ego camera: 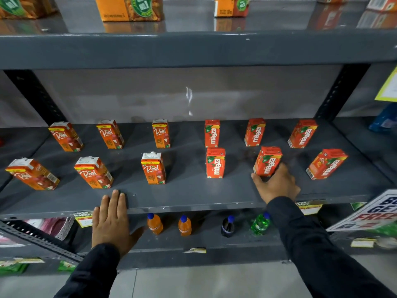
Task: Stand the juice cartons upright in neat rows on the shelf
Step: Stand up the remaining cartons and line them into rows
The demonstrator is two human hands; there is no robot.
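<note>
Two rows of small orange juice cartons stand upright on the grey middle shelf [193,194]. Real cartons fill the left half, such as the front one [153,168]; Maaza cartons fill the right half, such as the front one [215,162]. My right hand [277,183] wraps its fingers around the base of the front-row Maaza carton [268,161], which stands upright on the shelf. My left hand [111,220] lies flat, palm down, on the shelf's front edge, holding nothing.
Larger cartons [129,8] stand on the shelf above. Small drink bottles [184,225] stand on the shelf below. A promo sign [369,211] juts out at the right, and price tags [83,218] hang on the shelf edge.
</note>
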